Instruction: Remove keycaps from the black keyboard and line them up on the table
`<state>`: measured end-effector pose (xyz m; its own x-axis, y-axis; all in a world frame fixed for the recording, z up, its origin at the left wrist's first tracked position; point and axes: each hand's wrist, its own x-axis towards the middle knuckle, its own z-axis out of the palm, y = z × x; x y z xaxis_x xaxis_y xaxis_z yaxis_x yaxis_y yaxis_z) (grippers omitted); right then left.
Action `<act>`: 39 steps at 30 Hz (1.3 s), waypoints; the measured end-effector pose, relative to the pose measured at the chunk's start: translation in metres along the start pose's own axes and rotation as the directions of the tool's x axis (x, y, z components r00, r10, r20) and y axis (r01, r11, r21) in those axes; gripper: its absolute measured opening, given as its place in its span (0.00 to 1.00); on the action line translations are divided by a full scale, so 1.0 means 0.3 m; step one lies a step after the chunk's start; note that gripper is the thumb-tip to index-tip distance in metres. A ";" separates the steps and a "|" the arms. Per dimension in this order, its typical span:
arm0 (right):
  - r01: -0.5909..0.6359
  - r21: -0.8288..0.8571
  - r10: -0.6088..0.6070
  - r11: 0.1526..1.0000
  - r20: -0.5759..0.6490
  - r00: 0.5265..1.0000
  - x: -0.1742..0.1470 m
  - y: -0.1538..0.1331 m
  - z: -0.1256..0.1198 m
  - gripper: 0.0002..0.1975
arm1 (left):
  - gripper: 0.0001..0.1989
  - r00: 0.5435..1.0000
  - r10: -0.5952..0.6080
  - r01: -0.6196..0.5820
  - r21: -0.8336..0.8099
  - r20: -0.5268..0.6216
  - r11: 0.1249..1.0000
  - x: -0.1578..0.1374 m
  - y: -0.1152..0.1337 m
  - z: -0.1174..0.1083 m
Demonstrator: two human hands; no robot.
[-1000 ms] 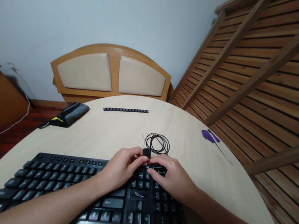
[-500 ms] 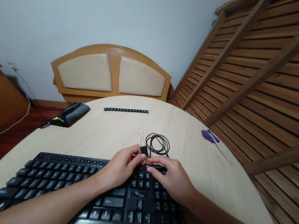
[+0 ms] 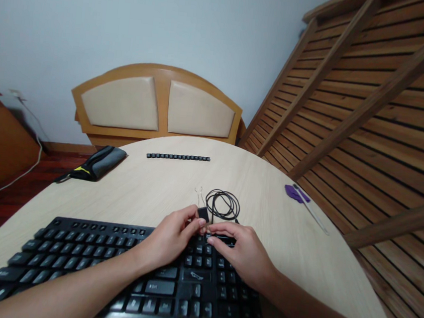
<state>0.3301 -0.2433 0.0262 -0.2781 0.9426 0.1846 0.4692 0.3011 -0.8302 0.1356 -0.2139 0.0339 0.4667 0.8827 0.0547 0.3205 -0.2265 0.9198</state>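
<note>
At the left of the tabletop [image 3: 268, 199] lies a folded dark pouch [image 3: 101, 163], with a black keyboard [image 3: 94, 250] nearer the person. A row of small keys [image 3: 178, 157] stands well beyond it. The left hand [image 3: 173, 232] pinches a small black piece with wire ends [image 3: 202, 214] over the keyboard's far edge. Compared with a second ago, that piece has swung leftward, its wires now spread and pointing away from the keys, which suggests its hold is being adjusted. Just beyond is a coiled cable [image 3: 236, 209]. The right hand [image 3: 244, 249] curls thumb and forefinger close by; whether it grips anything, I cannot tell. Farthest right, a thin wand [image 3: 312, 211] rests against something purple [image 3: 294, 193].
</note>
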 end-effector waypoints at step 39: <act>-0.043 0.226 0.059 0.973 -0.063 0.996 0.027 0.033 -0.001 0.10 | 0.10 0.997 0.074 -0.076 -0.156 -0.018 0.985 0.020 -0.018 0.012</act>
<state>0.3327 -0.2325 0.0198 -0.1964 0.9659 0.1686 0.2791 0.2198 -0.9348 0.1397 -0.2087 0.0280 0.4743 0.8707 0.1301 0.1511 -0.2261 0.9623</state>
